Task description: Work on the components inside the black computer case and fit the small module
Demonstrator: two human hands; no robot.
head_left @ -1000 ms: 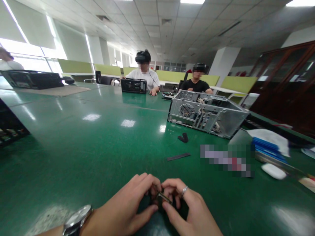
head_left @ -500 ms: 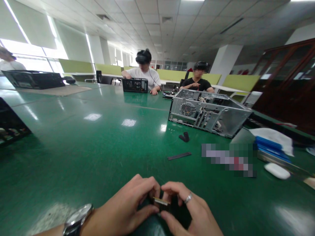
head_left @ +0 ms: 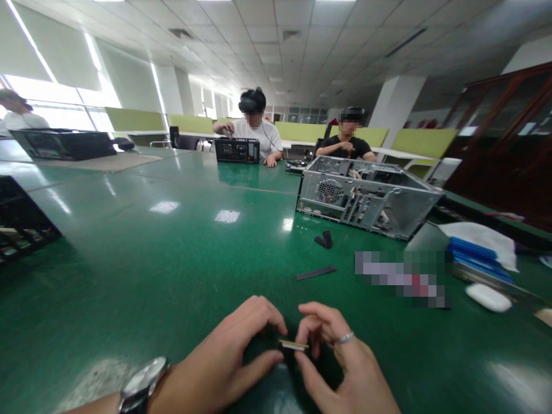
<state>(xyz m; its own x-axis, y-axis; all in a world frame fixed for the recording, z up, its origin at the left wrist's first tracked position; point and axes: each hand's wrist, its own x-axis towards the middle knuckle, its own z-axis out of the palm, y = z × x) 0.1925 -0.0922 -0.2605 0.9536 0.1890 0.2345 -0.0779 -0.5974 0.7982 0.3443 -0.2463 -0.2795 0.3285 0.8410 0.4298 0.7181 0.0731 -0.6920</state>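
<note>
A small flat chip, which looks like a computer processor (CPU) (head_left: 294,345), is seen nearly edge-on, with a thin gold-brown upper edge and a pale silvery strip under it. My right hand (head_left: 340,356), wearing a ring, pinches its right end between thumb and fingers. On the other side, my left hand (head_left: 241,351) has its thumb and index finger apart, close to the chip's left end; it seems to hold nothing. A watch (head_left: 144,382) sits on the left wrist. Both hands are low over the green tabletop (head_left: 185,276).
Beyond my hands lie a dark flat strip (head_left: 316,273) and a black folded piece (head_left: 324,239). An open silver computer case (head_left: 366,198) stands at the right, near a white mouse-shaped object (head_left: 489,297) and a blue item (head_left: 476,259). Co-workers (head_left: 259,129) sit across the table.
My left fingers have come away from the chip and spread. The chip, now in my right hand's pinch, has shifted slightly right and appears thinner, more edge-on.
</note>
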